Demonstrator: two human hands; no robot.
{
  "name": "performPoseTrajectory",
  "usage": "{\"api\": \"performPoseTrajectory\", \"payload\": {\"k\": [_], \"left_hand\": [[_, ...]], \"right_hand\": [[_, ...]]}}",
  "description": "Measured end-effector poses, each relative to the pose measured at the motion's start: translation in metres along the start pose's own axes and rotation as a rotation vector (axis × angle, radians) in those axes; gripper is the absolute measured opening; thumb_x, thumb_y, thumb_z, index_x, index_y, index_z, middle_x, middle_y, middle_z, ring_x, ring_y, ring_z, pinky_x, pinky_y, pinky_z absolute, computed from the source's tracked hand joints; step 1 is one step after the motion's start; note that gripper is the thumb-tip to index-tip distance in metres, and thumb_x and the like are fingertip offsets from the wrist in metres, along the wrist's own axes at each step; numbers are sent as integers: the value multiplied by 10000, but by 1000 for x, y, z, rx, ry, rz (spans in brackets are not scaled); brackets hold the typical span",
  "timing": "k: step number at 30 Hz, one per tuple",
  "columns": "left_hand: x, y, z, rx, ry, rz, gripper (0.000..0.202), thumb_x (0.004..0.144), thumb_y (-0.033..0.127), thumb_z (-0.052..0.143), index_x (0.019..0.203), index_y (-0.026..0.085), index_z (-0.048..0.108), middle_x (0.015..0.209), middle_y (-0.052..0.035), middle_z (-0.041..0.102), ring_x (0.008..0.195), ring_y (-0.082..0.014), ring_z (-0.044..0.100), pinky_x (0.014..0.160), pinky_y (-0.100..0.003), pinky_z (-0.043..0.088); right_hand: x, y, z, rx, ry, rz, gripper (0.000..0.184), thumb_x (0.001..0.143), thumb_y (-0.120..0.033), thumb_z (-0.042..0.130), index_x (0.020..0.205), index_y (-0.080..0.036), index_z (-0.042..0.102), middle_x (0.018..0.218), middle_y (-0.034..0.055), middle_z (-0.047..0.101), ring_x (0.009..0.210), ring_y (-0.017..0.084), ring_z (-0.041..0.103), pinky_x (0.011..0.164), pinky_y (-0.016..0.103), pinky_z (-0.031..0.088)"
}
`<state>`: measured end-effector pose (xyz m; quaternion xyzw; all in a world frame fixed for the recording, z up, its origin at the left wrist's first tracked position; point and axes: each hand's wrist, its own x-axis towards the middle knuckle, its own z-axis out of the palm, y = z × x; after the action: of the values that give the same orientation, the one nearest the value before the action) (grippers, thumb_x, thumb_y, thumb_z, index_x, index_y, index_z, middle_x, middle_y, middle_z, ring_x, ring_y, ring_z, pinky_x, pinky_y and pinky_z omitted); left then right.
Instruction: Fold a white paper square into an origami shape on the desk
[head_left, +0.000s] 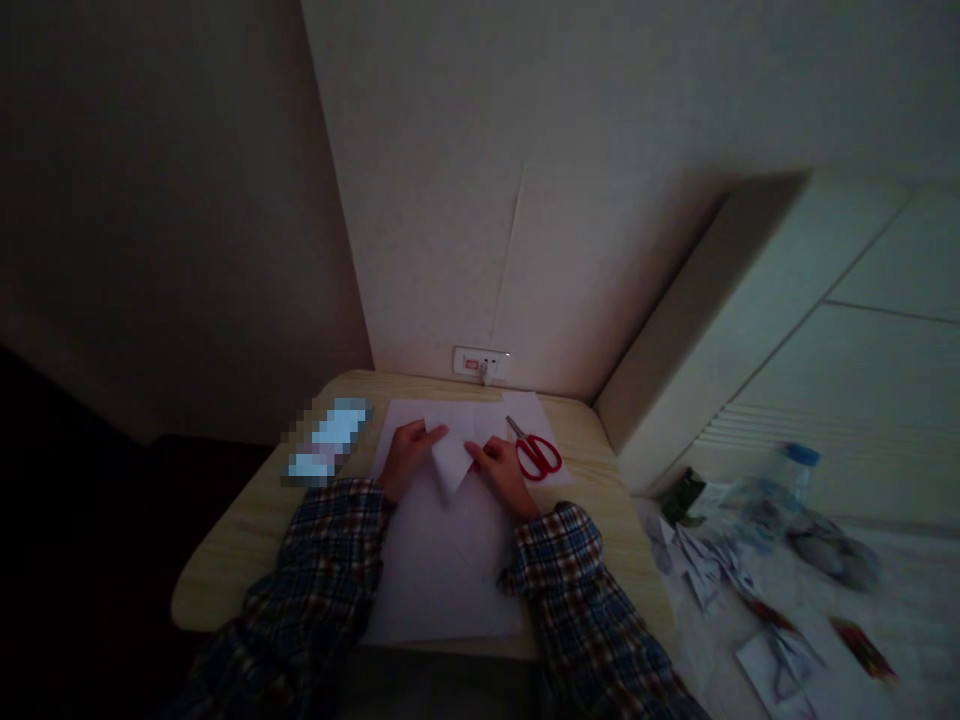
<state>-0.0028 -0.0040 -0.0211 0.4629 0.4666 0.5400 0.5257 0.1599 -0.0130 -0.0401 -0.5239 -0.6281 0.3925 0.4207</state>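
A small folded white paper (452, 458) with a downward point lies on larger white sheets (442, 570) on a light wooden table (247, 540). My left hand (407, 455) rests on the paper's left side with fingers curled on its top edge. My right hand (501, 468) presses its right edge with fingers bent. Both arms wear plaid sleeves. Red-handled scissors (536, 452) lie just right of my right hand, untouched.
A blurred-out object (328, 440) sits at the table's left back. A wall socket (480, 362) is behind the table. To the right, a white surface holds paper scraps (705, 565), a plastic bottle (784, 485) and other clutter. A white cabinet (787, 330) stands at the right.
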Motion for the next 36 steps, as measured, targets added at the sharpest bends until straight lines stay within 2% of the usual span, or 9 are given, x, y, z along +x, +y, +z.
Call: {"api": "performPoseTrajectory", "payload": {"k": [5,11,16,25,36], "left_hand": [[0,-1,-2,7,75,-26,302,614,400,711,654,116,617,586,5,612,546,-121,538,502,-212,394],[-2,4,1,-33,39,-76,328,620,411,701,772,121,670,678,-16,677,577,-139,578,529,-222,421],[-3,7,1,7,62,-89,339,604,423,705,752,119,676,664,-21,682,564,-146,580,515,-224,415],[-2,4,1,-20,31,-116,315,641,390,695,793,115,666,683,-19,678,592,-139,583,531,-213,424],[-1,5,1,5,54,-189,272,629,377,700,683,120,630,617,-3,650,537,-114,555,478,-188,401]], "right_hand": [[-1,-5,0,-3,0,1,396,767,-481,549,549,-150,550,543,4,581,537,114,525,540,223,403],[-2,-3,0,-42,41,-34,428,772,-505,538,521,-160,568,522,11,594,523,117,532,528,225,412],[-3,-2,1,-68,46,-37,421,777,-485,543,509,-161,579,499,5,589,504,115,522,526,228,406],[-6,-4,1,-69,46,-29,402,789,-460,542,535,-154,598,528,13,607,528,120,537,543,229,411],[-9,-9,0,-83,28,54,415,779,-476,535,532,-150,605,526,17,595,525,129,532,518,240,392]]}}
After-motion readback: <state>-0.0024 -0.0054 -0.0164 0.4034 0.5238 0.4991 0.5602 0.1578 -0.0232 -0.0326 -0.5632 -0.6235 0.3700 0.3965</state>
